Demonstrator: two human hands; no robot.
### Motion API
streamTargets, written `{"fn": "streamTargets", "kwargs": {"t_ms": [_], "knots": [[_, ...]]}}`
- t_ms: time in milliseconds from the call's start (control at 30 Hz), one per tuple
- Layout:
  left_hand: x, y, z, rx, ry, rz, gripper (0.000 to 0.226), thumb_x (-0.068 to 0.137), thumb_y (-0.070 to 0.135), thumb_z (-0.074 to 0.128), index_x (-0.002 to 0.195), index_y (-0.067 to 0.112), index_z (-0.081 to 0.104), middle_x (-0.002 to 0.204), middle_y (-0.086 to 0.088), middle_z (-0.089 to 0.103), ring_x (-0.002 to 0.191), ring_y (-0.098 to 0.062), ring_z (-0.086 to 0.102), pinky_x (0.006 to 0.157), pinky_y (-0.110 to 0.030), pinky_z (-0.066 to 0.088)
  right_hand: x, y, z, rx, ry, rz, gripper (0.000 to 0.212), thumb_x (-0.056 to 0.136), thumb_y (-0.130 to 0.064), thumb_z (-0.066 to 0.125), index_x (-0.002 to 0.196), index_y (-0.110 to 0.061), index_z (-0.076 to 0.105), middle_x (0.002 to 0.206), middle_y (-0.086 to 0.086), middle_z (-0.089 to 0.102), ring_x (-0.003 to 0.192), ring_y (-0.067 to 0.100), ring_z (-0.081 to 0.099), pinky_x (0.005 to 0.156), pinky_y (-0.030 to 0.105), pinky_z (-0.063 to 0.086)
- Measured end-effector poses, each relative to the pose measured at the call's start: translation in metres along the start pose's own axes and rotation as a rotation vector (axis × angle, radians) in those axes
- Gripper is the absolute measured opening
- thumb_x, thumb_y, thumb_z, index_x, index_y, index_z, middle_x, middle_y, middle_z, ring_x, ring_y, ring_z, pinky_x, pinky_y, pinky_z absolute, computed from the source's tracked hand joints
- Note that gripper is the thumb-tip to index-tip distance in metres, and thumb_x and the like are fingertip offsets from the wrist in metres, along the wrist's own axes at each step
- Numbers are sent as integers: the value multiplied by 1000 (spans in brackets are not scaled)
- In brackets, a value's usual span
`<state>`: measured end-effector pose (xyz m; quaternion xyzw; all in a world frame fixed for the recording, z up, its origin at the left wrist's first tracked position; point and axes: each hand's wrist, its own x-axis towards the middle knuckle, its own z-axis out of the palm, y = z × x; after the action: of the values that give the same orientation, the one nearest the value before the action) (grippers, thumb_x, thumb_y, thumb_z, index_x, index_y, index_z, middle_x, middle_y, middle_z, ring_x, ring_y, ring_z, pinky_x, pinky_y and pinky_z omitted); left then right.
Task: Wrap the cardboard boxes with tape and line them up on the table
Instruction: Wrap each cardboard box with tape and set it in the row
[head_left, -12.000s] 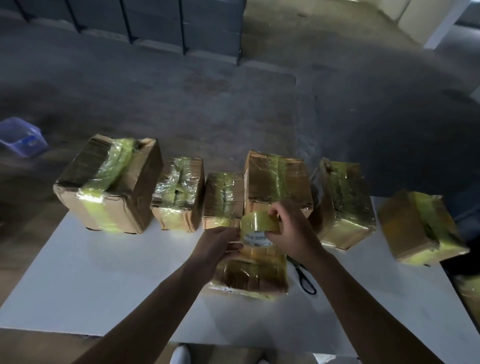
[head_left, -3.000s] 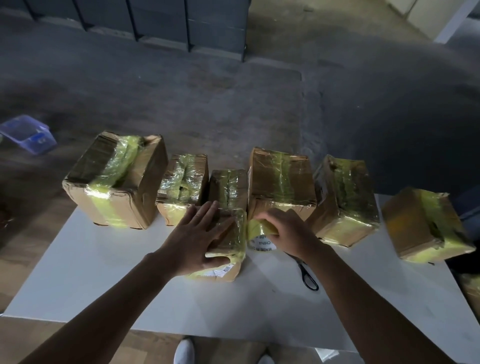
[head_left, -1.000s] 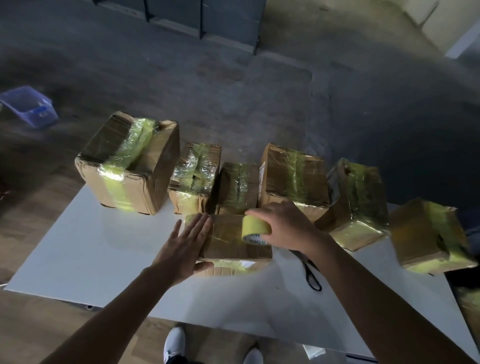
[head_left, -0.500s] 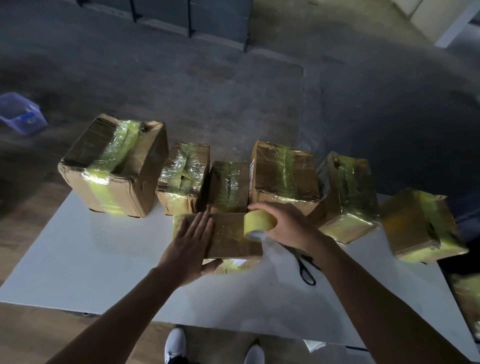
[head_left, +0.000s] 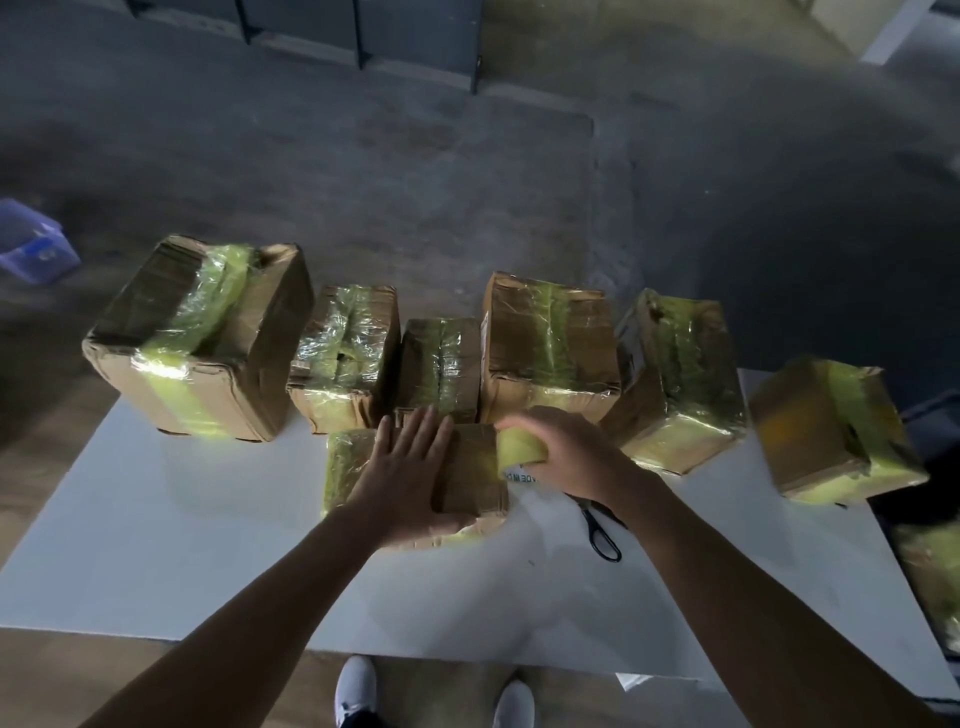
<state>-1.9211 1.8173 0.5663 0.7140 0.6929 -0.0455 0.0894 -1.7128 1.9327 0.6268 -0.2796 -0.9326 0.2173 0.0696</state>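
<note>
A small flat cardboard box (head_left: 470, 475) lies on the white table (head_left: 171, 551) in front of a row of taped boxes. My left hand (head_left: 402, 483) presses flat on its top with straight fingers. My right hand (head_left: 569, 457) grips a roll of yellow tape (head_left: 519, 449) at the box's right end. Yellow tape covers the box's left end. Behind it stand several taped boxes in a row: a large one (head_left: 202, 338) at the left, smaller ones (head_left: 345, 358) in the middle and one (head_left: 831, 431) apart at the far right.
Black scissors (head_left: 600, 530) lie on the table just right of the box, under my right forearm. A blue plastic bin (head_left: 31, 249) sits on the floor at the left. Another taped box (head_left: 932, 571) shows at the right edge. My white shoes (head_left: 356, 693) are below the table's near edge.
My left hand has slid right across the box top. My right hand has brought the tape roll down against the box's right end.
</note>
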Motion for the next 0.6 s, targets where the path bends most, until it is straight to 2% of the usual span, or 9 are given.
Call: {"fn": "streamTargets", "kwargs": {"t_ms": [67, 133, 200, 267, 400, 467, 600], "knots": [[-2, -3, 4, 6, 5, -5, 124, 66, 94, 21, 150, 13, -22, 156, -11, -26, 147, -27, -19, 116, -53, -16, -5, 4, -2, 133, 11, 22, 58, 77, -20, 77, 130, -26, 56, 129, -8, 59, 113, 1, 52, 90, 13, 38], [-2, -3, 6, -1, 17, -10, 123, 65, 95, 18, 149, 15, -23, 154, -8, -28, 148, -26, -17, 115, -52, -19, -11, 11, -3, 187, 9, 38, 57, 76, -17, 78, 129, -27, 57, 126, -6, 59, 110, 6, 55, 89, 21, 47], [-1, -2, 6, -14, 25, -10, 122, 64, 95, 17, 146, 17, -27, 154, -7, -28, 148, -26, -17, 114, -51, -20, -17, 22, -2, 123, 1, 23, 52, 76, -17, 78, 124, -23, 60, 121, -3, 62, 106, 15, 59, 85, 32, 52], [-1, -1, 7, -26, 22, 3, 120, 64, 96, 15, 143, 19, -31, 153, -8, -29, 147, -26, -18, 115, -52, -19, -23, 34, 1, 77, -19, 40, 51, 75, -21, 80, 121, -22, 59, 117, -3, 63, 100, 17, 62, 80, 36, 55], [-1, -2, 7, -18, 15, 13, 120, 64, 97, 14, 144, 18, -30, 152, -11, -29, 148, -29, -16, 115, -53, -18, -19, 43, 18, -38, -146, 163, 56, 75, -31, 81, 120, -25, 50, 115, -4, 64, 92, 15, 62, 78, 35, 54], [0, -1, 7, 0, -11, 20, 123, 64, 97, 16, 144, 16, -29, 153, -13, -29, 147, -31, -17, 115, -56, -15, -15, 42, 34, -81, -242, 245, 59, 78, -33, 78, 123, -24, 40, 108, -1, 64, 83, 15, 60, 69, 31, 51], [2, 6, -2, 107, -67, 23, 130, 65, 92, 35, 152, 7, -13, 159, -21, -14, 147, -39, -11, 112, -66, -6, -2, 40, 60, -147, -331, 304, 68, 79, -22, 76, 131, -18, 32, 92, 3, 58, 73, 18, 56, 57, 28, 43]]}}
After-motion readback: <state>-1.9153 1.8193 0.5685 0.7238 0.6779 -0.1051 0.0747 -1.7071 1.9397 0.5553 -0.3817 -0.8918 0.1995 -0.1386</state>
